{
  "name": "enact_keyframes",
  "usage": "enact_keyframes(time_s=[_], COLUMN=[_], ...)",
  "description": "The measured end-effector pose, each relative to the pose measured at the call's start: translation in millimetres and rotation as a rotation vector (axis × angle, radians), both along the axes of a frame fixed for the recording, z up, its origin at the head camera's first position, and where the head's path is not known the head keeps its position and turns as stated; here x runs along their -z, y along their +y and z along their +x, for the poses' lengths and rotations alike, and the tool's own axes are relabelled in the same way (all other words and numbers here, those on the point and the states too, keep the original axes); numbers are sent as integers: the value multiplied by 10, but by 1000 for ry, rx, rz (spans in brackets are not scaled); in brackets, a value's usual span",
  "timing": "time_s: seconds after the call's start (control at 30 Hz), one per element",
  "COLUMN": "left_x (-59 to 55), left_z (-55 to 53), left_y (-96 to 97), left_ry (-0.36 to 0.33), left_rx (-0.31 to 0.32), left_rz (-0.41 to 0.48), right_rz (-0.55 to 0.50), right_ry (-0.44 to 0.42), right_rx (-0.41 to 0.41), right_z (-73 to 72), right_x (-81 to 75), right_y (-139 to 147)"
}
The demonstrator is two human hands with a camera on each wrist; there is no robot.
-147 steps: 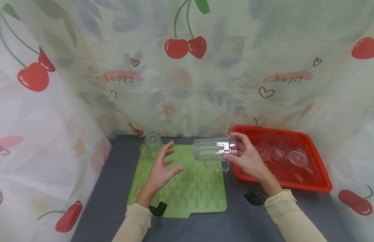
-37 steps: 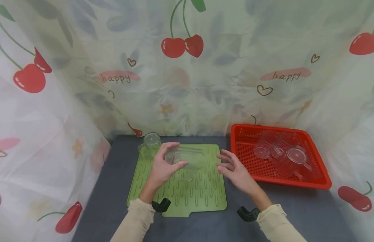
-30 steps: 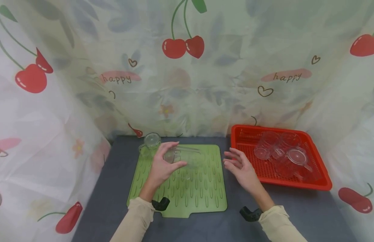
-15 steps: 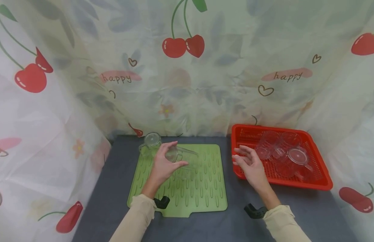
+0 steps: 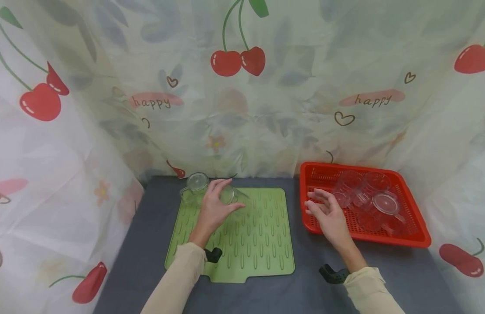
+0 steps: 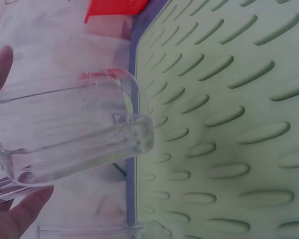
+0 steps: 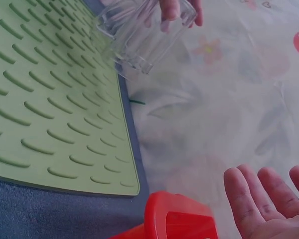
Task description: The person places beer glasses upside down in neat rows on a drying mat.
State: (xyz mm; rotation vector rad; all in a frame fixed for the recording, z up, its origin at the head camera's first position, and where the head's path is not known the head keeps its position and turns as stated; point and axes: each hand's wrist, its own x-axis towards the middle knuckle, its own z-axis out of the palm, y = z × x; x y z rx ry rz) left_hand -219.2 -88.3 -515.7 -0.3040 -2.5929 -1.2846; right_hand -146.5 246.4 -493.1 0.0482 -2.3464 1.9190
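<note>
My left hand (image 5: pixel 214 209) grips a clear glass mug (image 5: pixel 228 195) over the back part of the green drying mat (image 5: pixel 262 244). In the left wrist view the fingers and thumb hold the mug (image 6: pixel 74 124) near one end, and its handle stands out to the side. The right wrist view shows that mug (image 7: pixel 154 37) tilted, its open end toward the mat. Just left of it, another glass mug (image 5: pixel 197 181) stands bottom up at the mat's back left corner. My right hand (image 5: pixel 329 218), holding nothing, hovers with loosely bent fingers over the red basket's left side.
A red plastic basket (image 5: pixel 384 241) sits on the right of the dark grey table (image 5: pixel 274 296). Inside it lie several clear glass mugs (image 5: pixel 385 203), mostly toward its right half. A patterned curtain (image 5: pixel 242 144) rises behind the table and at both sides.
Earlier my right hand held the mug; it passed to my left hand, which has since moved slightly back and tilted it further. My right hand moved right to the basket.
</note>
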Motion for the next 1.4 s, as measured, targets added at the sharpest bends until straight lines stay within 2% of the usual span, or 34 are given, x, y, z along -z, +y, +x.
enact_keyframes(time_s=[0.5,0.87,1.4], left_x=[77,103,136], left_z=[-196,-363,-530], left_y=[93,165,300], left_ry=[-94,-145,-143], left_rx=[-48,-85,-61], left_rz=[48,37,47], right_rz=[38,64,102], right_ry=[1,-21,-37], right_rx=[4,9,5], right_z=[-4,-8,-6], right_x=[52,73,79], right_y=[35,44,49])
